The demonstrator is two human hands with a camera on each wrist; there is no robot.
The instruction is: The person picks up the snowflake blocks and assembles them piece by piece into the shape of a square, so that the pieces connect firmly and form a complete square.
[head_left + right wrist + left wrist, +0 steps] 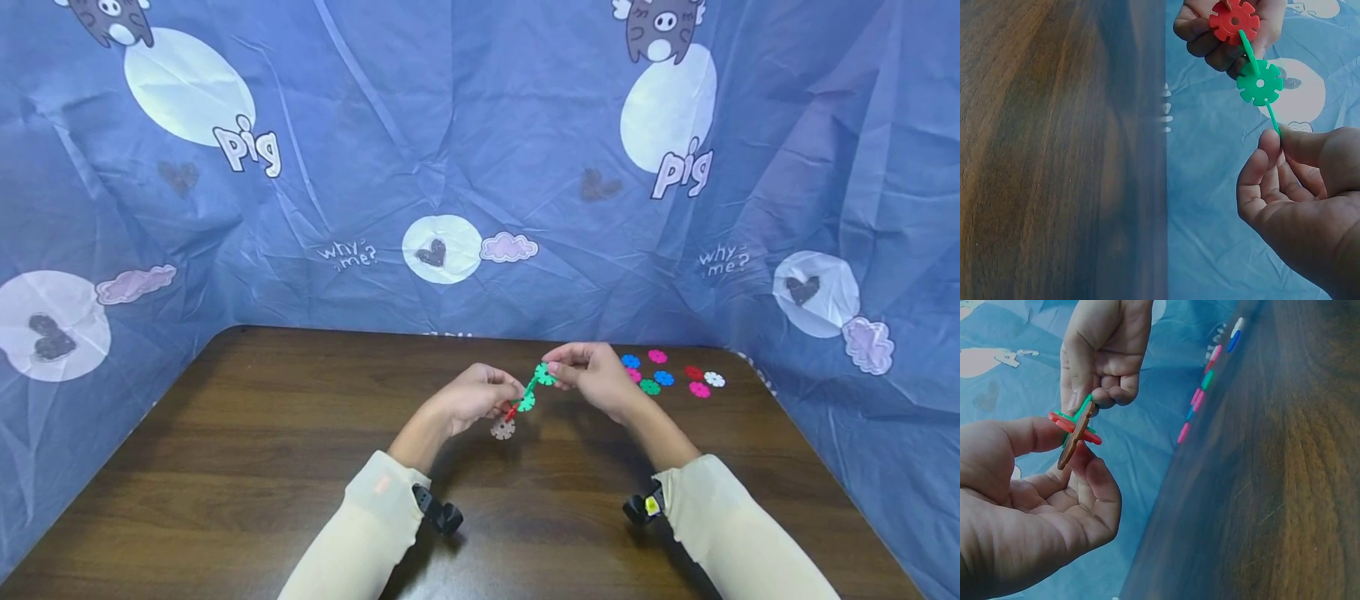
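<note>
Both hands hold a short chain of notched snowflake discs above the table. At its upper end in the head view is a green disc (544, 374), pinched at its edge by my right hand (600, 382). More green discs (1260, 83) follow, slotted into each other at angles. Then comes a red disc (1234, 22), and a brownish disc (1077, 436) forms the lower end. My left hand (471, 400) pinches the chain near the red disc, its thumb and fingers on either side. The left fingers partly hide the joints there.
Loose snowflake discs lie at the table's back right: pink (700, 389), blue (663, 377), green (649, 387), red (694, 372) and white (715, 379). A blue printed cloth (360, 183) hangs behind and beside the brown table (285, 450).
</note>
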